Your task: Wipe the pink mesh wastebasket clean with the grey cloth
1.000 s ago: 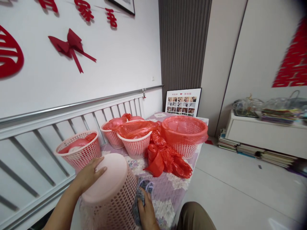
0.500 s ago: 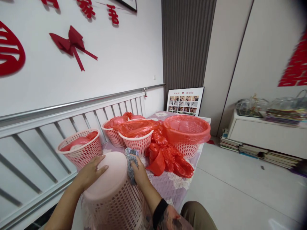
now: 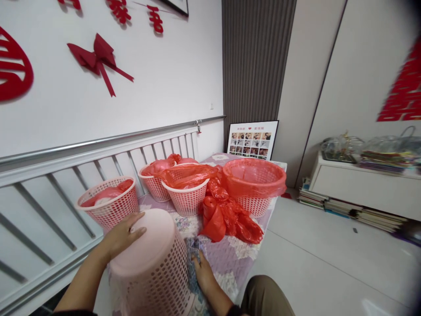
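A pale pink plastic basket [image 3: 164, 267] with perforated sides stands upside down on the cloth-covered table, close to me. My left hand [image 3: 126, 232] rests on its upturned base, thumb and forefinger apart; its other fingers are partly hidden. In my right hand [image 3: 204, 271] is a grey-blue rag [image 3: 193, 263], pressed against the lower right side of the basket. Beyond them lie a roll of red plastic bags [image 3: 213, 217] and crumpled red plastic [image 3: 245, 224].
Behind are a pink basket [image 3: 113, 208] at left, a bag-lined basket [image 3: 189, 199] in the middle, and another with red plastic over its rim [image 3: 253, 204]. A white radiator [image 3: 42, 210] runs along the left wall. A photo board [image 3: 252, 139] leans at the back.
My right hand has moved the rag down the right side of the basket, from near its upturned base toward the table. My left hand stays on the base.
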`<state>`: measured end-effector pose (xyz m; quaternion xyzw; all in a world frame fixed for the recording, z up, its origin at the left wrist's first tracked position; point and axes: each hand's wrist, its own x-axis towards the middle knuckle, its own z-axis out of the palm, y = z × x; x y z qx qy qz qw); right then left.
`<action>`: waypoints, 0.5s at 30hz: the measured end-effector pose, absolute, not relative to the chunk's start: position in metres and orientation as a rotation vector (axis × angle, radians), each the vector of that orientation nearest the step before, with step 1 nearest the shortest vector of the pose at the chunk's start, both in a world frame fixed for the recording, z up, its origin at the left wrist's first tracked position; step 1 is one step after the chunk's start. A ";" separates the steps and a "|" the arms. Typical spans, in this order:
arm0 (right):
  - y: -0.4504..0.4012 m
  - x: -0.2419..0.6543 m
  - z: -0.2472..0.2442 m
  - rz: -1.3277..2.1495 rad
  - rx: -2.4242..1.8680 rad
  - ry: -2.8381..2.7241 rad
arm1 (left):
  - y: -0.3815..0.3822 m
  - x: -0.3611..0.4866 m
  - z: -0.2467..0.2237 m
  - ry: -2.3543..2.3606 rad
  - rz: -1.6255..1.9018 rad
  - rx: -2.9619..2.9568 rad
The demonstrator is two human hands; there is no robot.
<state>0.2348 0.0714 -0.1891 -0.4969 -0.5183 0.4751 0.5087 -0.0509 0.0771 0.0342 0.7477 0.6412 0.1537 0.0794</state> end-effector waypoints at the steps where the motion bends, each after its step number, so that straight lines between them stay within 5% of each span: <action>1: 0.064 0.235 -0.194 1.143 -1.205 -1.255 | 0.078 -0.052 0.035 1.889 0.454 2.248; 8: 0.030 0.229 -0.219 1.044 -1.252 -1.330 | 0.083 -0.061 0.035 1.942 0.477 2.358; 15: 0.030 0.228 -0.221 1.027 -1.223 -1.291 | 0.058 -0.012 0.042 2.651 0.508 2.191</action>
